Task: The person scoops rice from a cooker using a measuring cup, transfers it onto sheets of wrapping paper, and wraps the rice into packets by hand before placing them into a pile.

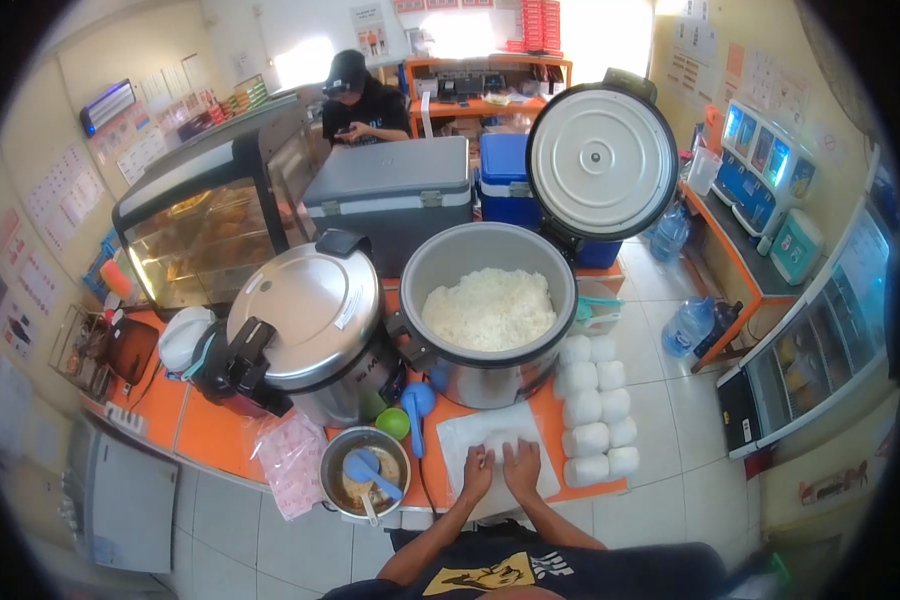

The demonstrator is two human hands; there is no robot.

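Note:
A white paper sheet (463, 432) lies on the orange table in front of me. My left hand (478, 470) and my right hand (521, 468) are side by side over its middle, fingers curled in on the wrapping. A small white mound seems to be between them, but I cannot make out what it is. Just beyond the paper stands an open rice cooker (410, 250) with cooked white rice (490, 310) heaped inside and its lid (600, 155) tipped up. Several white wrapped bundles (583, 408) stand in rows to the right of the paper.
Left of the paper are a blue rice scoop (417, 405), a green cup (393, 423), a metal pot (338, 492) with blue and white utensils, and a pink plastic packet (288, 465). A closed cooker (310, 320) stands behind them. A person (355, 110) holds a phone beyond the grey cooler (395, 175).

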